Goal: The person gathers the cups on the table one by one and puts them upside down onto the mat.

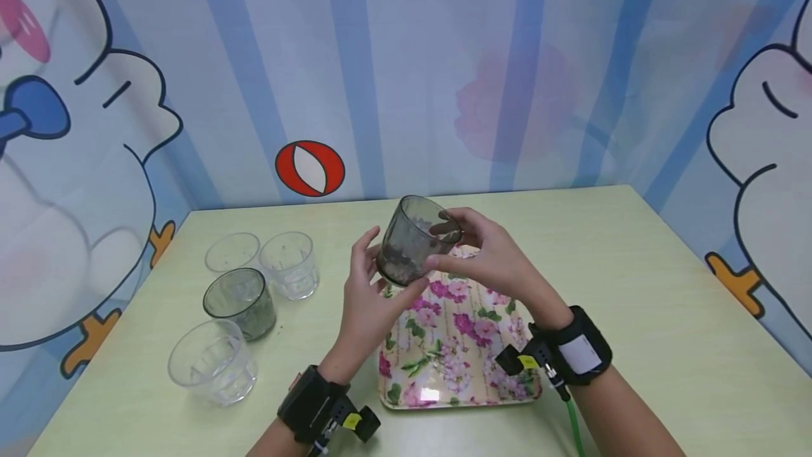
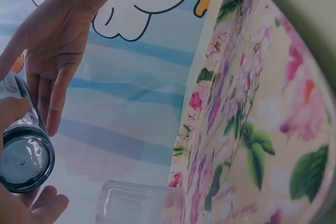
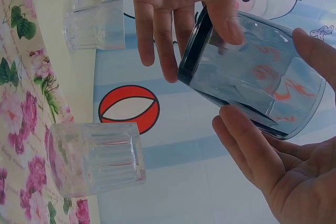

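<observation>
This looks like a small filming booth; light blue striped walls (image 1: 419, 55) stand round three sides of a flat, pale yellow-green tabletop (image 1: 634, 288); big white cartoon animals (image 1: 63, 224) with orange feet and a round red-and-white ball (image 1: 309, 168) are drawn on them; black plastic cameras (image 1: 366, 424) are strapped to both wrists; home or lab, I cannot tell.

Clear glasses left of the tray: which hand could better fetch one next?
The left hand, probably: it is nearer those clear glasses than the right hand, though both hold the tilted grey glass.

Pale table (image 1: 685, 302); floral tray (image 1: 463, 344); four glasses (image 1: 242, 305)
</observation>
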A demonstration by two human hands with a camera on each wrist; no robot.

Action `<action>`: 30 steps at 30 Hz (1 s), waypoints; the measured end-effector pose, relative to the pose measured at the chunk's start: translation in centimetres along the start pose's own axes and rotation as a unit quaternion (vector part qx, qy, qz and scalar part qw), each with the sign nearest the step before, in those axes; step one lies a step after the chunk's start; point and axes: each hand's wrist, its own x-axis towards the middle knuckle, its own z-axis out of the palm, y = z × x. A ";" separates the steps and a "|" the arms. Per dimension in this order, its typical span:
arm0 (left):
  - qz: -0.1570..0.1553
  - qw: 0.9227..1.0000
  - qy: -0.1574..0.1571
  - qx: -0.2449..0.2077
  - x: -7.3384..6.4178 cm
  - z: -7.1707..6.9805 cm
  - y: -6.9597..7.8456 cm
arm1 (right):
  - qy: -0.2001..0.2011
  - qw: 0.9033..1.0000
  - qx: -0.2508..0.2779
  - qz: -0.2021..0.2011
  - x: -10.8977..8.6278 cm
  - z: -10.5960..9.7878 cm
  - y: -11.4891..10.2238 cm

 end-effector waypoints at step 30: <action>0.051 0.998 0.026 -0.002 0.3 -1.1 0.7 | -0.017 1.000 0.003 0.003 -0.1 -0.2 0.5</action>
